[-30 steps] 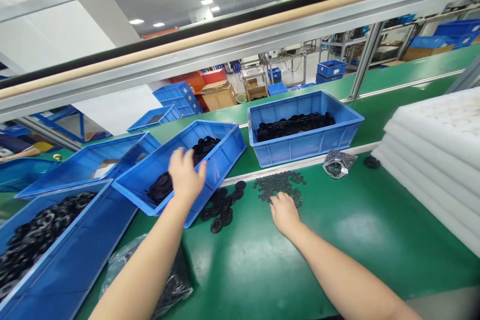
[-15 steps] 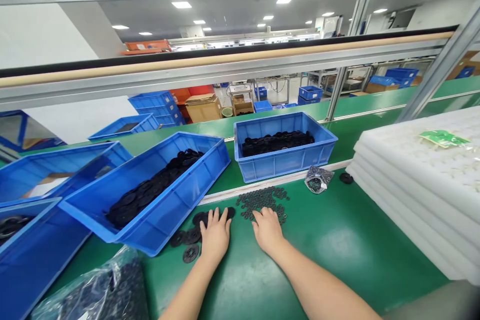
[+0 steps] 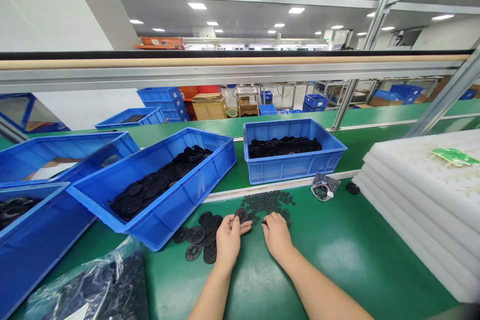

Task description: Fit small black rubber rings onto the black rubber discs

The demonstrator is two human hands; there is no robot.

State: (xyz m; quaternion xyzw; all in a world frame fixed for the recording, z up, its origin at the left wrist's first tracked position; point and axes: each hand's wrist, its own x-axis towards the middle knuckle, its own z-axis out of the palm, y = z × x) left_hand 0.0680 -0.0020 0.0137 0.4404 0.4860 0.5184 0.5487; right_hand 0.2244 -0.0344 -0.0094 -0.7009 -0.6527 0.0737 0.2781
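My left hand is closed on a black disc, pinching it between thumb and fingers just above the green tabletop. To its left lies a loose group of black discs, some overlapping. My right hand rests at the near edge of a spread of small black rings. Its fingers are curled together, and whatever is between the fingertips is hidden.
Blue bins of black discs stand behind, one at the left and one in the middle. A small open bag, a single disc and stacked white foam sheets are at right. A filled plastic bag lies front left.
My left hand has lifted a black disc from the group and moved right, towards the rings. My right hand stays by the rings, its fingers more curled. The camera view has shifted slightly.
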